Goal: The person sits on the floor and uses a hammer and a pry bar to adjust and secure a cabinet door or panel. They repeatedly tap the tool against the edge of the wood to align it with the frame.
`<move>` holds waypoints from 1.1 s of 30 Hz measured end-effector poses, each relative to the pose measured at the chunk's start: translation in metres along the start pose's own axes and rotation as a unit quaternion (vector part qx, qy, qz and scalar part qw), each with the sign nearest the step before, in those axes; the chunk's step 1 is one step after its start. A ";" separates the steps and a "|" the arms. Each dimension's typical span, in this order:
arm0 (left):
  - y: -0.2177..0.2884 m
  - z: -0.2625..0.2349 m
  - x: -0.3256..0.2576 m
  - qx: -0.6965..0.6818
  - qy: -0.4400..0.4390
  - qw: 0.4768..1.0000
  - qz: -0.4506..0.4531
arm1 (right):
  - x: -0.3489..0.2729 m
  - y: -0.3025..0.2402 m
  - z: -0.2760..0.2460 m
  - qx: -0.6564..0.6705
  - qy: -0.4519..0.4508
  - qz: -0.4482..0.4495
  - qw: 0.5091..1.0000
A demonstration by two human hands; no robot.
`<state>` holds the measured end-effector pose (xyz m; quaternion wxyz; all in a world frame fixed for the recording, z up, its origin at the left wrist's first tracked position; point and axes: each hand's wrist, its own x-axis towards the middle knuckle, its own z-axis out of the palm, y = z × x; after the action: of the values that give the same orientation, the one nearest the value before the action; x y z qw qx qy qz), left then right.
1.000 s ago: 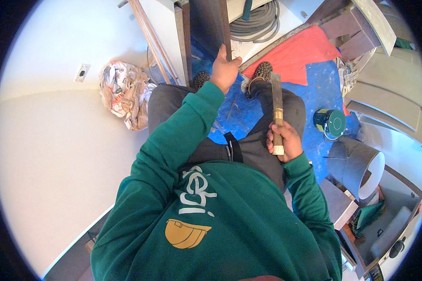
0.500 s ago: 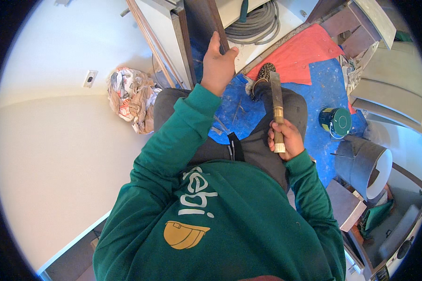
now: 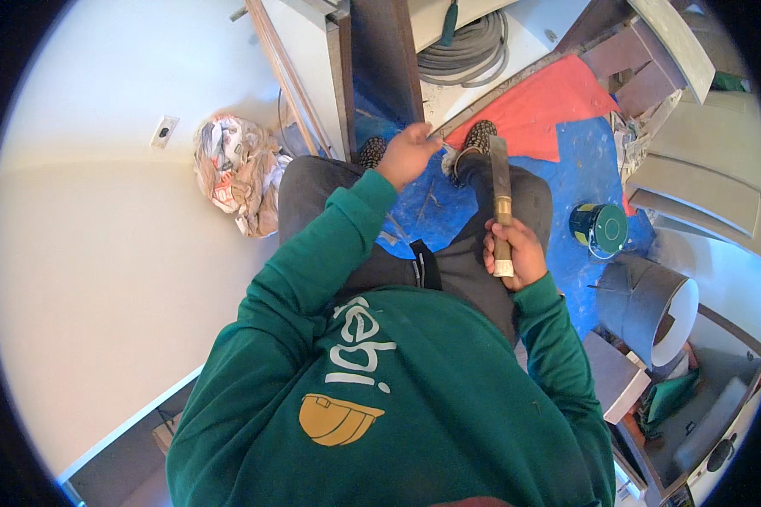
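Observation:
A wood chisel (image 3: 500,169) with a broad dull blade, brass collar and wooden handle stands blade-up in my right hand (image 3: 517,253). My fingers are wrapped round the handle over my right thigh. My left hand (image 3: 407,155) hangs above the floor between my knees, apparently holding nothing. Thumb and forefinger are slightly apart; the other fingers are mostly hidden. Just beyond that hand is the lower end of a tall dark brown panel (image 3: 385,63), beside an open white cabinet base (image 3: 448,100).
Blue sheeting (image 3: 575,169) and a red sheet (image 3: 537,101) cover the floor. Coiled grey hose (image 3: 465,52) lies in the cabinet. Crumpled bags (image 3: 241,173) sit by the left wall. On the right are a green bucket (image 3: 599,230), a tipped grey drum (image 3: 638,304) and stacked panels (image 3: 698,194).
My left hand has come away from the dark panel's edge and dropped lower toward me, its fingers drawn in. The right hand keeps the chisel in nearly the same place.

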<state>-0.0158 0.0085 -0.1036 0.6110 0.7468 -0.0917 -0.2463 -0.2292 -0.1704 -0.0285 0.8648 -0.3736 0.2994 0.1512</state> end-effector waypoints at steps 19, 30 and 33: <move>0.110 0.023 -0.059 -0.450 -0.033 0.886 -0.104 | -0.052 -0.112 0.132 -0.709 0.082 -0.103 0.693; 0.148 0.009 -0.020 -0.670 -0.030 0.733 -0.112 | -0.039 -0.170 0.284 -0.894 0.025 -0.114 0.432; 0.149 0.003 -0.014 -0.679 -0.032 0.726 -0.100 | -0.030 -0.176 0.305 -0.904 0.016 -0.096 0.415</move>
<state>-0.0045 -0.0234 0.0425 0.9234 0.1284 0.1561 -0.3262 -0.0434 -0.0659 0.2530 0.0312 -0.9686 -0.0348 0.2444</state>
